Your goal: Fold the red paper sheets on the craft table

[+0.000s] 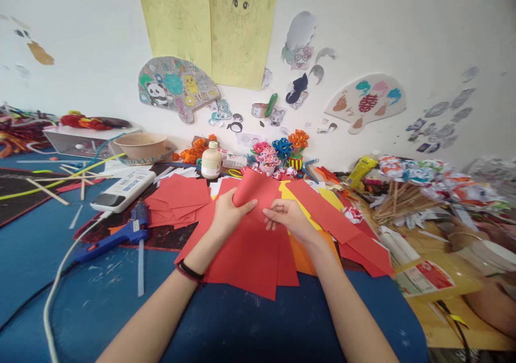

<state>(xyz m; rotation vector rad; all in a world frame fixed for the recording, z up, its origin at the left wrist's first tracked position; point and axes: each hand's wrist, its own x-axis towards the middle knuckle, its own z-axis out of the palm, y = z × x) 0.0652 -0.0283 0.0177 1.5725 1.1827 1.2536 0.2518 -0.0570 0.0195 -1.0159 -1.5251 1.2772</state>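
Note:
My left hand (234,210) grips a red paper (260,188) by its left side, thumb on top; the paper curves up at that edge. Close to the lower right part of this paper is my right hand (284,216), its fingers curled together; whether they pinch the paper's edge is too small to tell. Under both hands lie large red sheets (250,261), with orange paper (308,255) and yellow paper showing at the right. A stack of smaller red pieces (177,197) lies to the left, and long red strips (338,223) lie to the right.
A blue glue gun (124,233) and a white power strip (124,191) with a cable lie at the left. Behind the paper stand a bottle (212,160) and small craft flowers (282,151). Wooden sticks (397,199) and a yellowish bottle (447,277) are at the right.

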